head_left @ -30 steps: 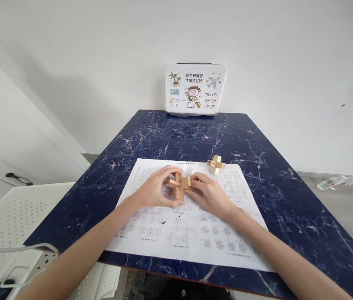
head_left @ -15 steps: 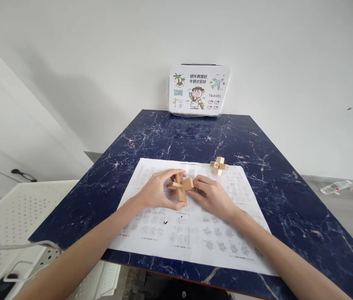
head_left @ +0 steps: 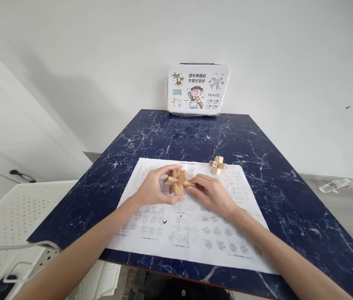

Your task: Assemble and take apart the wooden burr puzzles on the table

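A wooden burr puzzle [head_left: 178,183] of crossing sticks is held just above the paper. My left hand [head_left: 154,185] curves around it, thumb below and fingers above, closed on its near and far ends. From the other side, my right hand [head_left: 211,192] pinches the stick that juts out to the right. Beneath both hands lies a white instruction sheet [head_left: 229,258] printed with rows of small diagrams. A second, paler wooden puzzle [head_left: 218,165] stands at the sheet's far right edge, touched by neither hand.
The sheet lies on a dark blue marbled table [head_left: 189,141]. At its far edge a white cartoon-printed case [head_left: 198,89] leans against the wall. A white perforated cart [head_left: 29,204] with a cable [head_left: 16,246] stands left. A clear plastic bottle [head_left: 334,185] is beyond the right side.
The held puzzle has turned between my hands, so its sticks face differently and the right-hand stick shows more. Both hands keep their hold. The second puzzle stays put.
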